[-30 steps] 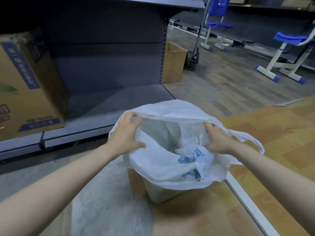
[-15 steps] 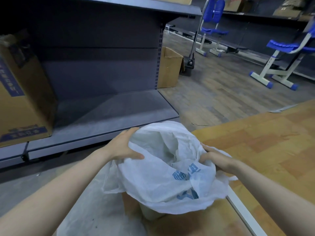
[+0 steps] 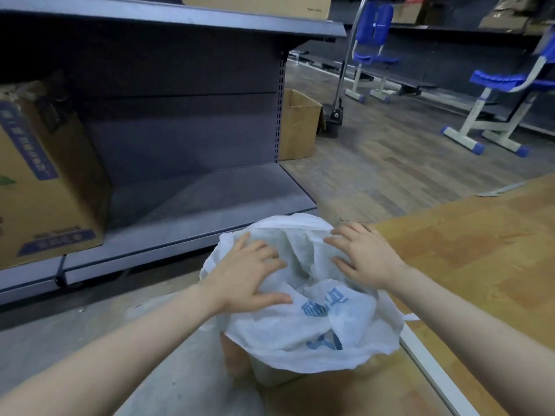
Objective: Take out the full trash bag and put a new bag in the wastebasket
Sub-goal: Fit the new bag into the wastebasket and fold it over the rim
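We see our left hand (image 3: 244, 277) and right hand (image 3: 365, 255) spread flat, fingers straight, on a white plastic bag (image 3: 300, 331) with blue print, draped over a pale wastebasket (image 3: 267, 375) on the floor. Behind it stands a grey metal shelf (image 3: 210, 199) holding a cardboard box (image 3: 45, 181); blue chairs (image 3: 495, 100) stand farther back.

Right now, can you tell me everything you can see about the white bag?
The white bag is thin, crinkly plastic with blue printing on its near side. It sits in a pale wastebasket on the floor, its top edge spilling over the rim and hiding most of it. The mouth is rumpled and partly open. The left hand and right hand press on its top with spread fingers.
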A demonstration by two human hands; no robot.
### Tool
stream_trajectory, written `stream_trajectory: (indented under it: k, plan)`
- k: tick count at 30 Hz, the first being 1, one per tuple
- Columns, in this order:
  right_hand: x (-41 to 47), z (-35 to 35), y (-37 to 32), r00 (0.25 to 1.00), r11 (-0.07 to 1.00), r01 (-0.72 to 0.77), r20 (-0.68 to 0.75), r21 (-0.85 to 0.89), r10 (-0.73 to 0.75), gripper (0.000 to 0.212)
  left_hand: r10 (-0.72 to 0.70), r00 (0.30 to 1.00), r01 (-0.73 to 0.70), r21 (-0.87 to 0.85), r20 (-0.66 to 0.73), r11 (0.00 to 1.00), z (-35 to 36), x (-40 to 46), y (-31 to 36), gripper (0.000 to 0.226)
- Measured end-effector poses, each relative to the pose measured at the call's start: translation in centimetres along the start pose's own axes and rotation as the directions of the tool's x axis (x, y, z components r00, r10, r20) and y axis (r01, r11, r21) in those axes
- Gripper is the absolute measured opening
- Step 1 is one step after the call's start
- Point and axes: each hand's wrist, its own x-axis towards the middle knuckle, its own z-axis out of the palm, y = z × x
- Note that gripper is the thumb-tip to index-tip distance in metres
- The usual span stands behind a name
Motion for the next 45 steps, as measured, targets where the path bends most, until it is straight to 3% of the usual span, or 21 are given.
stream_trajectory:
  k: [2, 4, 9, 12, 17, 21, 23, 25, 27, 29, 33, 36, 38, 39, 41, 45]
  plan:
    - [0.9, 0.5, -0.8, 0.968, 0.999, -0.018, 0.249, 0.031, 0.01, 0.05, 0.046, 0.953, -0.039, -0.031, 0.3, 0.999, 0.3, -1.0, 2.0, 0.097]
    - [1.5, 1.1, -1.0, 0.906, 0.995, -0.083, 0.42, 0.053, 0.053, 0.061, 0.084, 0.924, -0.08, -0.025, 0.373, 0.996, 1.0, -2.0, 3.0, 0.096]
    - [2.6, 1.6, -1.2, 0.907, 0.966, -0.221, 0.393, 0.132, 0.154, 0.077, 0.305, 0.937, -0.305, -0.028, 0.169, 0.952, 1.9, -4.1, 2.1, 0.04]
    - [3.1, 2.0, -1.1, 0.926, 0.921, -0.276, 0.334, 0.275, 0.177, 0.081, 0.359, 0.925, -0.356, -0.047, 0.124, 0.933, 2.3, -4.7, 2.1, 0.03]
    - [4.3, 2.6, -0.6, 0.923, 0.67, -0.38, 0.305, 0.638, 0.233, 0.069, 0.347, 0.923, -0.329, -0.124, 0.165, 0.936, 2.1, -4.5, 2.0, 0.024]
    - [4.7, 3.2, 0.3, 0.795, 0.242, -0.604, 0.55, 0.76, 0.258, 0.051, 0.335, 0.917, -0.314, -0.124, 0.216, 0.941, 2.2, -4.4, 1.8, 0.021]
    - [4.4, 3.5, 0.7, 0.725, 0.142, -0.684, 0.646, 0.716, 0.238, 0.041, 0.321, 0.922, -0.299, -0.129, 0.218, 0.945, 2.2, -4.3, 1.3, 0.021]
    - [3.6, 2.9, 0.5, 0.671, 0.12, -0.74, 0.713, 0.662, 0.205, 0.021, 0.294, 0.929, -0.272, -0.126, 0.224, 0.954, 2.1, -4.5, 0.0, 0.02]
    - [2.7, 2.5, 0.2, 0.624, 0.161, -0.78, 0.771, 0.604, 0.129, 0.014, 0.24, 0.944, -0.216, -0.126, 0.226, 0.968, 1.9, -4.9, -1.7, 0.02]
    - [1.9, 2.0, 0.0, 0.558, 0.217, -0.815, 0.829, 0.538, 0.043, 0.023, 0.179, 0.96, -0.156, -0.119, 0.216, 0.981, 1.6, -5.4, -3.2, 0.021]
    - [1.0, 0.5, 0.0, 0.331, 0.432, -0.825, 0.931, 0.365, -0.154, 0.031, 0.069, 0.957, -0.045, -0.089, 0.281, 0.995, 1.2, -5.3, -4.6, 0.026]
    - [0.0, -0.1, 0.3, 0.224, 0.535, -0.791, 0.954, 0.298, -0.2, 0.072, -0.019, 0.924, 0.033, -0.031, 0.383, 0.999, 0.8, -4.7, -5.1, 0.021]
    - [-1.0, -0.7, 0.7, 0.215, 0.519, -0.808, 0.959, 0.28, -0.184, 0.12, -0.054, 0.894, 0.034, 0.053, 0.445, 0.998, 0.1, -4.5, -5.1, 0.028]
    - [-1.5, -0.9, 1.0, 0.223, 0.512, -0.813, 0.96, 0.278, -0.167, 0.134, -0.067, 0.883, 0.032, 0.082, 0.465, 0.996, -0.3, -4.4, -4.8, 0.035]
    - [-2.8, -1.3, 1.6, 0.275, 0.514, -0.809, 0.956, 0.285, -0.098, 0.143, -0.073, 0.882, 0.044, 0.074, 0.465, 0.996, -1.2, -4.4, -3.9, 0.049]
    - [-4.7, -1.2, 2.4, 0.48, 0.443, -0.793, 0.876, 0.418, 0.032, 0.139, 0.067, 0.941, -0.034, -0.105, 0.33, 0.994, -1.1, -5.0, -1.4, 0.071]
